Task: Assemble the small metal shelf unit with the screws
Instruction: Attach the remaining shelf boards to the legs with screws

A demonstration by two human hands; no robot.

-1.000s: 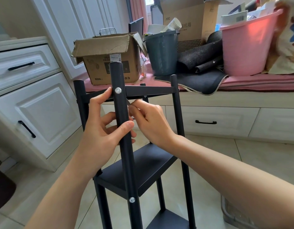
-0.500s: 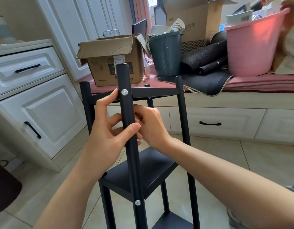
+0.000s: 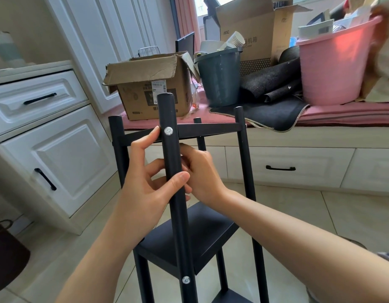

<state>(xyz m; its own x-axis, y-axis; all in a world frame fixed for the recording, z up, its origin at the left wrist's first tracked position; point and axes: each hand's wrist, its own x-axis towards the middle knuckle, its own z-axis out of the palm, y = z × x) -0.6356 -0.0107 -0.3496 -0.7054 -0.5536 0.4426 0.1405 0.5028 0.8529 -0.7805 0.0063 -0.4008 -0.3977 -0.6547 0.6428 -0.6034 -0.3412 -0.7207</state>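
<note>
A black metal shelf unit (image 3: 202, 228) stood upright on the tiled floor (image 3: 298, 211) in the centre of the frame, its four posts rising to about mid-height. The nearest post (image 3: 173, 171) ran down the middle of the picture, with one silver screw (image 3: 168, 131) seated near its top, level with the upper shelf, and a second screw (image 3: 186, 280) lower down, level with the middle shelf.

The left hand (image 3: 145, 189) came in from the lower left and gripped the near post just under the top screw: the thumb lay across the front of the post, the index finger reached up to touch the post beside the screw, and the other fingers curled behind. The right hand (image 3: 202, 173) came in from the lower right and sat behind the same post, just under the top shelf, touching the left hand's fingers. Its fingers were bunched and curled together, but the post hid their tips, so I could not tell whether they pinched anything.

Behind the shelf, a pink-cushioned bench (image 3: 353, 112) crossed the upper half of the frame. On it stood an open cardboard box (image 3: 149, 88) at centre, a dark grey bucket (image 3: 219, 77) to its right, a folded black mat (image 3: 267, 106), and a pink tub (image 3: 335, 64) at upper right. White drawers (image 3: 40, 99) with black handles filled the left side.
</note>
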